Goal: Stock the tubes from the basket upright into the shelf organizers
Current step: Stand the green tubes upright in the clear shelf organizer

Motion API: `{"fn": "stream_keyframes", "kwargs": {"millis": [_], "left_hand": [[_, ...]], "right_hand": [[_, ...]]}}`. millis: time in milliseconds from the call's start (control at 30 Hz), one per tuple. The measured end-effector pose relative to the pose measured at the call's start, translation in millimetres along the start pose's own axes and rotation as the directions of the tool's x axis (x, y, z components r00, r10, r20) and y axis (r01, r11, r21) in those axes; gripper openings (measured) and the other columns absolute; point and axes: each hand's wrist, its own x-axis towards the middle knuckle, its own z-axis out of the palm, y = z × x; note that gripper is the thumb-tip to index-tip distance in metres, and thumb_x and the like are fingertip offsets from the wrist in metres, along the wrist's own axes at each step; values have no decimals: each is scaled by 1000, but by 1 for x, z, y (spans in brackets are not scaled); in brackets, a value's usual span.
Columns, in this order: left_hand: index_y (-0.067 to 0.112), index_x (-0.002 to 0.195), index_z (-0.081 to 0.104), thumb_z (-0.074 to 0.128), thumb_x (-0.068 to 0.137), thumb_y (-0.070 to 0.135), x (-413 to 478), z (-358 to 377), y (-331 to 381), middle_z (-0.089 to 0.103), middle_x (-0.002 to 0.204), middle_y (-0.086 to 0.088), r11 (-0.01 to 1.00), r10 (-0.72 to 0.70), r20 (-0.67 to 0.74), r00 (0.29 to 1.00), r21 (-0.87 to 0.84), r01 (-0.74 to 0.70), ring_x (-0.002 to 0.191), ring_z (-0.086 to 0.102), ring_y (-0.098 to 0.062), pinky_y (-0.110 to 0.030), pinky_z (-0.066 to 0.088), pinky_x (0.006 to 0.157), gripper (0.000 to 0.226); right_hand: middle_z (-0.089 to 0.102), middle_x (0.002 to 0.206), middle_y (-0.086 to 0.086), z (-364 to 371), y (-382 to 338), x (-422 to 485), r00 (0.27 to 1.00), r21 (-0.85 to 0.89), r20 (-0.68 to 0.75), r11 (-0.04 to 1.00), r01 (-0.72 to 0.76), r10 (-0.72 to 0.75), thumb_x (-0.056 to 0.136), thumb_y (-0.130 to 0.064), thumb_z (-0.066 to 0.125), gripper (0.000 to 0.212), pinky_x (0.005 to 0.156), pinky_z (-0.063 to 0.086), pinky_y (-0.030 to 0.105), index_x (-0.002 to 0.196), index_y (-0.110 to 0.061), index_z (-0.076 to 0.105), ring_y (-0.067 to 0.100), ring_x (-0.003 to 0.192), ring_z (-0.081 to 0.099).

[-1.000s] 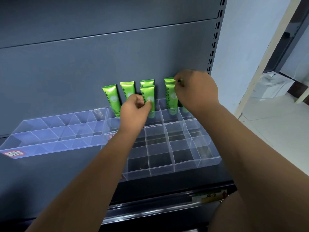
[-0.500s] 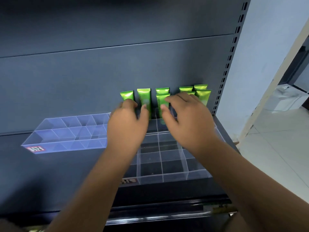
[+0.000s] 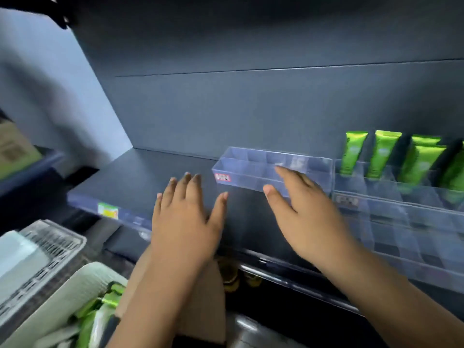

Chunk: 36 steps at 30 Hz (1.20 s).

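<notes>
At lower left, nearest the camera, a pale basket [image 3: 82, 280] holds loose green tubes [image 3: 88, 322]. Beyond it, the left hand [image 3: 185, 222] and right hand [image 3: 308, 217] hover flat and empty, fingers spread, over the dark shelf [image 3: 150, 177]. Farther back, upright tubes [image 3: 383, 154] stand in the rear cells of a clear organizer [image 3: 414, 214].

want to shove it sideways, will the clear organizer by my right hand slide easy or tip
The clear organizer looks empty and made of thin see-through plastic, so it is probably light and quick to slide on the smooth dark shelf. It sits low and wide, so tipping seems unlikely.
</notes>
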Motion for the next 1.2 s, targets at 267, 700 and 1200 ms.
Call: {"fn": "stream_keyframes", "kwargs": {"millis": [267, 700, 1200], "left_hand": [[12, 144, 48, 32, 96, 66, -74, -82, -195, 50, 151, -7, 941, -281, -86, 956, 170, 292, 145, 39, -31, -52, 33, 117, 74], [14, 129, 54, 38, 96, 60, -213, -26, -376, 59, 138, -6, 655, -755, 102, 647, 158, 739, 136, 46, -31, -49, 42, 111, 58], [8, 134, 55, 54, 97, 34, -199, 98, -458, 62, 129, -12, 364, -855, 368, 367, -81, 928, 119, 55, -32, -41, 47, 96, 46]], "right_hand": [[55, 141, 7, 133, -187, -13, 926, 129, 66, 923, 362, -372, 99, -50, 38, 56, 109, 41, 40, 142, -16, 50, 27, 134, 46], [59, 126, 4, 380, -240, -102, 608, 31, 687, 852, 522, -398, 100, -42, 48, 33, 88, 48, 38, 125, -21, 55, 25, 112, 57], [65, 116, -1, 496, -234, -70, 486, 95, 868, 995, 43, -104, 100, -29, 46, 33, 88, 54, 42, 130, -24, 58, 21, 101, 63]]}}
